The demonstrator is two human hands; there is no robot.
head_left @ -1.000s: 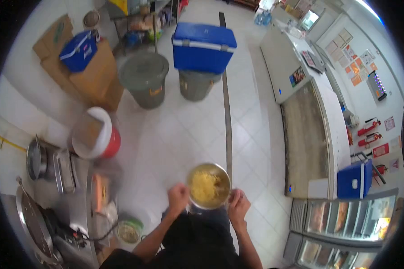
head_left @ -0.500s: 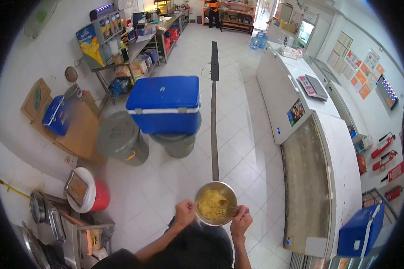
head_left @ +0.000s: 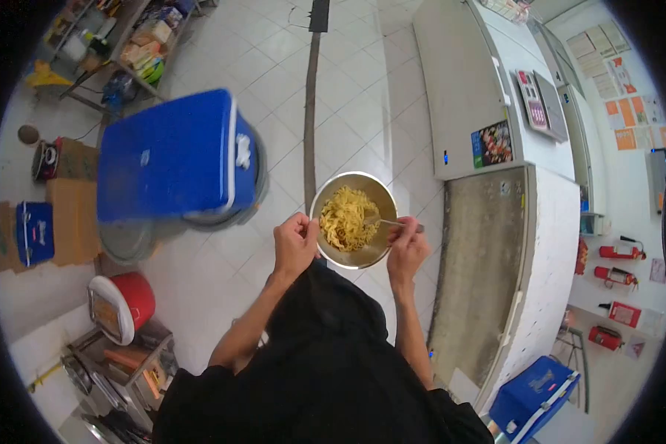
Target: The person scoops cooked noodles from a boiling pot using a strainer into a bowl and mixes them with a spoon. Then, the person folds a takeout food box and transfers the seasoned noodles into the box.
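Note:
A round steel mixing bowl (head_left: 379, 194) is held in front of my body, with yellow noodles (head_left: 345, 214) inside. My left hand (head_left: 296, 243) pinches the bowl's left rim between thumb and fingers. My right hand (head_left: 408, 248) is closed around the handle of a metal fork (head_left: 389, 222) at the right rim. The fork's head rests among the noodles and is partly hidden by them.
A big blue cooler (head_left: 166, 152) sits on grey bins to the left. White chest freezers (head_left: 466, 81) line the right side, one bearing a scale (head_left: 540, 103). A red bucket (head_left: 132, 296) stands lower left, and another blue cooler (head_left: 533, 396) lower right.
My view has tilted down, so the bowl and my hands appear higher in the frame. The left hand still holds the rim, and the right still holds the fork.

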